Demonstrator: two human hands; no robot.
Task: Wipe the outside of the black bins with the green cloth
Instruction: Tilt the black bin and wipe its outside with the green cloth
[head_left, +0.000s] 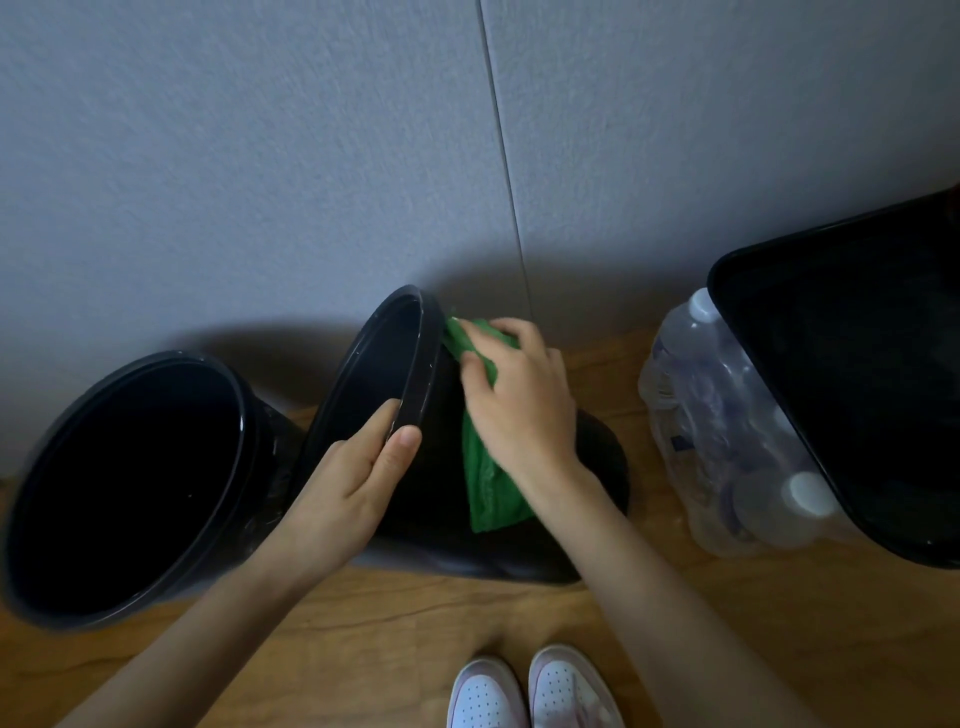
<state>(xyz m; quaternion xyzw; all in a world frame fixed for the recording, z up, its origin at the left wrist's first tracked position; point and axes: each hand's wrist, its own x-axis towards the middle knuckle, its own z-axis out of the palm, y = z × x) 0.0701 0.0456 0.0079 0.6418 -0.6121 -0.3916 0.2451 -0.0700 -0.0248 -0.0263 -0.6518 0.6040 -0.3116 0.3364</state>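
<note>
On the tilted black bin (415, 499), left hand (345, 486) gripping rim, right hand (522, 402) pressing green cloth (488, 478).

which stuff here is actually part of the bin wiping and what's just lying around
In the job: green cloth, tilted bin, round bin beside it, rectangular bin, left hand, right hand.
Not part of it: pack of water bottles, white shoes.

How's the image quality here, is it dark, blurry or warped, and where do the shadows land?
Head view, light: dim and flat, bin interiors plain black. Head view, shadows: soft ones from the tilted bin and the upright bin fall on the grey wall. Head view, sharpness: right hand and green cloth slightly soft. Head view, distortion: wide-angle warp bows the wall seam.
</note>
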